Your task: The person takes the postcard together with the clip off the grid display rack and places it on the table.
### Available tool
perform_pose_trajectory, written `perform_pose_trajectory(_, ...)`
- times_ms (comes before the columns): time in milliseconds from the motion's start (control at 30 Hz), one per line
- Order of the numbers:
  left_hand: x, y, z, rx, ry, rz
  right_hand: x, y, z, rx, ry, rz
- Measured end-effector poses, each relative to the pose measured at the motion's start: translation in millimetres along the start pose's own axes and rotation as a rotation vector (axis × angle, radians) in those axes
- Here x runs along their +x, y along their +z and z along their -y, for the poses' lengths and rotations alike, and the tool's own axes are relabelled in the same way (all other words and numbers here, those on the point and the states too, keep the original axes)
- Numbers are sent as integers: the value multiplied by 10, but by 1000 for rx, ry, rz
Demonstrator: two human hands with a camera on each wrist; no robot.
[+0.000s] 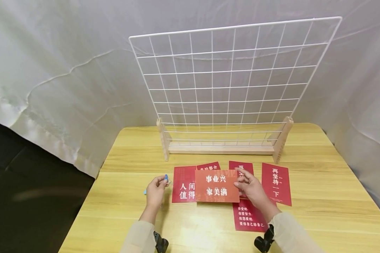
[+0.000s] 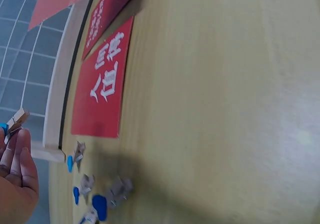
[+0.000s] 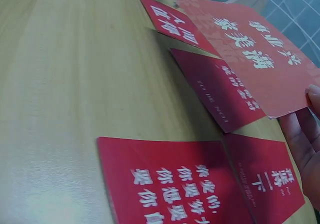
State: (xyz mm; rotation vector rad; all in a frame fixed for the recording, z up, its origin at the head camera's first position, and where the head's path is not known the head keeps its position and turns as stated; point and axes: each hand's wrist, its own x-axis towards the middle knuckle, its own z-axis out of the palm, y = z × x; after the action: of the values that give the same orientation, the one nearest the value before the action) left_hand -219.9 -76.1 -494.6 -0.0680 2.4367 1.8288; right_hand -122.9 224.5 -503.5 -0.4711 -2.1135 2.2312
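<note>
My right hand (image 1: 254, 189) pinches an orange-red card (image 1: 216, 185) with white Chinese characters by its right edge. The card is raised over the red cards on the table. To its left, my left hand (image 1: 154, 192) pinches a small wooden clothespin (image 2: 19, 118) with a blue decoration between thumb and fingers. Under and beside the raised card lie a red card (image 1: 183, 184) on the left, a partly covered dark red card (image 3: 220, 86), and another red card (image 1: 250, 218) nearer me. A further red card (image 1: 276, 182) lies at the right.
Behind the cards a white wire grid (image 1: 228, 72) stands in a wooden base (image 1: 221, 150). Several clothespins with blue decorations (image 2: 86, 184) lie on the wooden table (image 1: 123, 214), below my left hand. Pale cloth (image 1: 82, 88) hangs behind the table.
</note>
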Motion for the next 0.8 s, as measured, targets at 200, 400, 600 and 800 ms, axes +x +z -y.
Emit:
perform_pose_trajectory(200,-55,-105,87,14,-13,-32,-30,53,-69,3,36,12)
perform_pose_trajectory(400,-95,-204,205,27,-42,-60,-58,99,-125,-5,43,30)
perform_pose_trajectory(600,-118,-280,279,22,-68,-81,-99,171,-176,-13,70,32)
perform_pose_trajectory(800,-125,-379,303,53,-90,-85,-144,237,-224,-32,95,58)
